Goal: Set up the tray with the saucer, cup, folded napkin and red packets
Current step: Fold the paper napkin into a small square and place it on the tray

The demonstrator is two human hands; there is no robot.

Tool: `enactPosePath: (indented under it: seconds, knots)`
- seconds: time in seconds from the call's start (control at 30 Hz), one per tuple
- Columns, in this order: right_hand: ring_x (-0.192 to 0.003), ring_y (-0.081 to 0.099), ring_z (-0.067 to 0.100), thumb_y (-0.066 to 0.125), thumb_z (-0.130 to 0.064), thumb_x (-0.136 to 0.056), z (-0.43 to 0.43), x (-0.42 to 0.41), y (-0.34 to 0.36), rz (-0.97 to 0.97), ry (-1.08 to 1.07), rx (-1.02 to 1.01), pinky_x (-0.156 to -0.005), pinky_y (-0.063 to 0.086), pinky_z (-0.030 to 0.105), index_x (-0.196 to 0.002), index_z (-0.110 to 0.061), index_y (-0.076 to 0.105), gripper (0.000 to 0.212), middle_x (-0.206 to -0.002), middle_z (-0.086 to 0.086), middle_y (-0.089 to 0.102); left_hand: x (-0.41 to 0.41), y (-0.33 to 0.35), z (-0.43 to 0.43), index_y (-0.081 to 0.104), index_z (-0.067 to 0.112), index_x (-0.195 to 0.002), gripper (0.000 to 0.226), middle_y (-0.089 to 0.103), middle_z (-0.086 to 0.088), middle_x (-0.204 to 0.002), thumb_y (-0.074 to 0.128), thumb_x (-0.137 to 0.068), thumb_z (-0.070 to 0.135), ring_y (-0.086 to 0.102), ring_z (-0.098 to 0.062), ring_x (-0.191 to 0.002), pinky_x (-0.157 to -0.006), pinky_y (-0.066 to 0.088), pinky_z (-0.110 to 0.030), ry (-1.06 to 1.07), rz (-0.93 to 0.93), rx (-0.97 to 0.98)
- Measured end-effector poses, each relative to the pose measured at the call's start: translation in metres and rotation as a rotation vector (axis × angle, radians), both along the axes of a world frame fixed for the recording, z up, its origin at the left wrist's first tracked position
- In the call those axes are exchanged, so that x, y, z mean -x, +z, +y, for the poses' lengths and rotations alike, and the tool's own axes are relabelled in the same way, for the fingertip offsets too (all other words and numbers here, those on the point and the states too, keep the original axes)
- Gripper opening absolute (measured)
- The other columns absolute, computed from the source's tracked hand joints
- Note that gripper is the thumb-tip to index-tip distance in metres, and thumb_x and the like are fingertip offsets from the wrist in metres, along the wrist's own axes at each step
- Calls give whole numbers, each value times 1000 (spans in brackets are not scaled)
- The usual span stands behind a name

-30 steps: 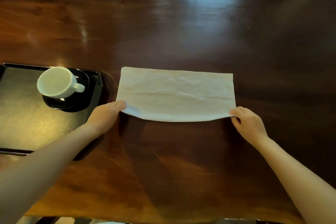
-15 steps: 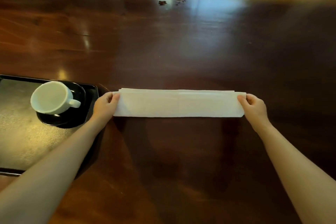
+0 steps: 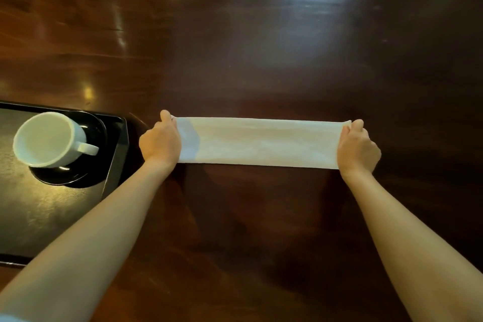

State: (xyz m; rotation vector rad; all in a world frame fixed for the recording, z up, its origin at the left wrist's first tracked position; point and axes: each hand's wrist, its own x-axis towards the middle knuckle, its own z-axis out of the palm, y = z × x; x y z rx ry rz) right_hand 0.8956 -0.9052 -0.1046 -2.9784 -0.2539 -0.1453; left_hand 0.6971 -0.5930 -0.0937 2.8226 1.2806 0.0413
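Partly cut off, the tray carries the cup, hiding most of the saucer. Right of the tray, left grip and right grip each pinch an end of the folded napkin, fingers seemingly curled beneath.

Cup on saucer in tray, left of napkin.
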Motion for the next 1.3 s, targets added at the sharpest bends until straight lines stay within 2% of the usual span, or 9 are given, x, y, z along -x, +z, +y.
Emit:
enactPosePath:
  seconds: [0.17,0.3,0.37,0.47,0.5,0.57,0.67,1.07,1.3]
  knots:
    - [-65,61,39,35,-23,-100,2,1,-6,-26,3,30,-53,40,35,-101,2,46,27,-81,21,59,1,-2,2,42,0,-106,29,66,-22,-80,31,-100,26,63,-43,-68,-50,34,-36,35,6,6]
    - [-96,52,39,46,-26,-95,2,-2,9,-35,-34,78,-81,43,48,-120,0,41,37,-112,23,51,5,14,4,40,-2,-119,40,58,-26,-105,45,-95,29,59,-45,-91,-59,41,-43,130,22,22]
    - [-109,48,38,47,-29,-93,18,3,18,-27,-18,-33,-91,38,48,-127,-2,41,44,-122,21,50,0,23,-3,40,-1,-123,43,48,-26,-118,49,-93,27,50,-43,-104,-71,45,-47,111,1,-8]
    - [-112,54,39,44,-15,-86,82,39,20,-14,392,-272,-95,36,46,-119,0,56,38,-120,19,60,-23,16,-38,41,6,-134,42,46,-21,-135,42,-94,17,44,-38,-120,-96,39,-46,-164,-131,69]
    - [-118,53,37,38,-16,-87,104,58,16,-2,571,-201,-99,35,46,-122,-2,56,42,-126,18,58,-29,9,-52,39,9,-138,43,42,-19,-142,39,-95,16,40,-36,-129,-103,34,-45,-250,-142,130]
    - [-140,29,27,23,-26,-95,130,88,5,163,771,-20,-114,19,47,-142,-11,35,51,-150,8,35,-32,-6,-71,29,16,-144,46,27,-11,-153,29,-99,25,22,-27,-142,-114,17,-45,-326,-66,185]
    - [-147,-1,21,15,-41,-98,127,95,-6,269,753,75,-118,-2,46,-149,-25,8,54,-159,-2,6,-20,-21,-65,12,23,-148,54,9,0,-158,18,-98,44,2,-19,-146,-116,-2,-46,-316,47,167]
    - [-145,-14,19,7,-57,-91,4,32,-8,309,466,234,-118,-8,41,-147,-34,-7,62,-159,-4,-9,14,-21,-26,5,18,-149,73,0,-1,-159,11,-89,61,-7,-15,-145,-118,-4,-35,-286,57,170]
    - [-144,-19,14,20,-53,-96,-9,24,-4,357,533,166,-116,-13,35,-148,-30,-6,63,-158,-6,-13,22,-20,-18,-2,18,-148,75,-10,0,-157,11,-89,62,-17,-12,-142,-116,-11,-32,-357,71,191]
